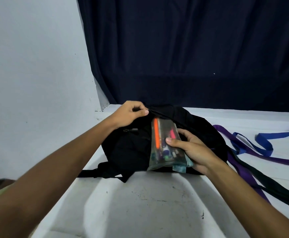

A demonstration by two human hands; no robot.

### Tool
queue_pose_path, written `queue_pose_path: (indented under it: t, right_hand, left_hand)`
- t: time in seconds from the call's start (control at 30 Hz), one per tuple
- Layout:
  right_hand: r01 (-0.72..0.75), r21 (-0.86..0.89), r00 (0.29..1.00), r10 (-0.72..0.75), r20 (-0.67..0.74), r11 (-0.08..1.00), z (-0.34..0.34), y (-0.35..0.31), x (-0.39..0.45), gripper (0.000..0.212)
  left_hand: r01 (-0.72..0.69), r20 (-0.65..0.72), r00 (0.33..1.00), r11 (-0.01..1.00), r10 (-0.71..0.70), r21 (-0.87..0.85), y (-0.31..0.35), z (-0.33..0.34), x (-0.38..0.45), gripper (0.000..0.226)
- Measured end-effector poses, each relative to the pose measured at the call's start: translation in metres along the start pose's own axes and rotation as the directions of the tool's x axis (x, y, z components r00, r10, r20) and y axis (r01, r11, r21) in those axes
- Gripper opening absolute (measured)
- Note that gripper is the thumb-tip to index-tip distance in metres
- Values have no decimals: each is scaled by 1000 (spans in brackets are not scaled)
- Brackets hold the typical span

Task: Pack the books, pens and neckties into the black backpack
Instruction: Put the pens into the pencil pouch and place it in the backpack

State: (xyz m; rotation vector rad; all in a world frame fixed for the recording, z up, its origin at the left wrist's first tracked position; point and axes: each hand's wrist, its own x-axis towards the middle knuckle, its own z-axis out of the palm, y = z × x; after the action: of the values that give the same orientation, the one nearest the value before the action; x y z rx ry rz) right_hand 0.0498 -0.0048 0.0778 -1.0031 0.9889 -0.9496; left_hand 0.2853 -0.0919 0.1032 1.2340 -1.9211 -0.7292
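Head view: the left hand reaches over the soft black backpack on the white counter, pinching its top edge. The right hand grips a clear plastic pouch of pens, its far end in the backpack's opening. Purple, blue and dark neckties trail right of the backpack.
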Motion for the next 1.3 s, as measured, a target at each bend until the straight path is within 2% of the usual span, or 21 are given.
queue_pose_path:
  t: [0.2,0.47,0.63,0.77,0.87,1.0,1.17,1.3]
  right_hand:
    - [15,-38,1000,-15,15,999,43,-11,20,44]
    - [16,-44,994,-21,-106,999,74,-27,73,35]
    - [19,-47,993,-24,-115,999,76,-18,94,25]
    - [13,-106,994,-24,-104,994,73,-15,108,40]
    - [122,-253,991,-131,-19,960,67,-6,113,55]
    - [260,-375,965,-232,118,890,63,0,113,23]
    - [281,-400,956,-290,38,873,65,-2,129,27]
    - [184,-483,973,-229,-35,856,67,-6,145,49]
  left_hand:
    - [62,8,998,994,-62,-87,18,-20,6,23]
    - [94,50,995,975,-85,-204,23,-44,-1,23]
    - [102,58,994,960,-89,-261,26,-48,-5,21]
    - [119,50,993,957,-110,-264,27,-50,-4,21]
    - [130,32,991,955,-126,-267,24,-52,-2,21]
    - [139,9,990,955,-142,-263,24,-51,2,21]
    - [140,30,990,953,-137,-270,25,-52,3,22]
    - [146,44,989,951,-139,-271,28,-54,4,21]
